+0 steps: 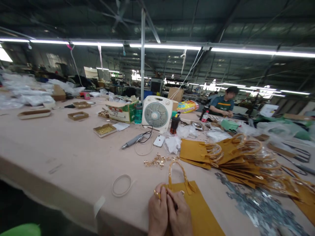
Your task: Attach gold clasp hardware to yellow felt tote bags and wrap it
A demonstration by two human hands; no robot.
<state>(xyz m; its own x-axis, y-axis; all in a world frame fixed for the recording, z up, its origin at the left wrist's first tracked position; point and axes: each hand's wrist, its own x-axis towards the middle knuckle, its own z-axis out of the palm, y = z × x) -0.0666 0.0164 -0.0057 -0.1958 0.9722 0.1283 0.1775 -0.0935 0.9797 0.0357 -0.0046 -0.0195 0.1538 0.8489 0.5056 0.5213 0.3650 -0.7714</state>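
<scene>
Now | our left hand point(157, 213) and right hand point(180, 214) pressed together | fingers curled, pinching top edge of the mustard bag point(199, 213) | on table point(73, 157)

A long pale pink table point(61, 147) holds a white fan point(157, 114) at centre, loose gold fittings point(158, 160) below it, stacked mustard bags point(221, 154) at right, silver metal pieces point(261, 203) lower right, a single mustard bag point(199, 213) bottom centre.

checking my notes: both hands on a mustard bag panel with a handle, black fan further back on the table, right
Not quite: the head view shows the fan is white, not black. The left hand and right hand do rest on the mustard bag panel, with the fan further back on the table.
</scene>
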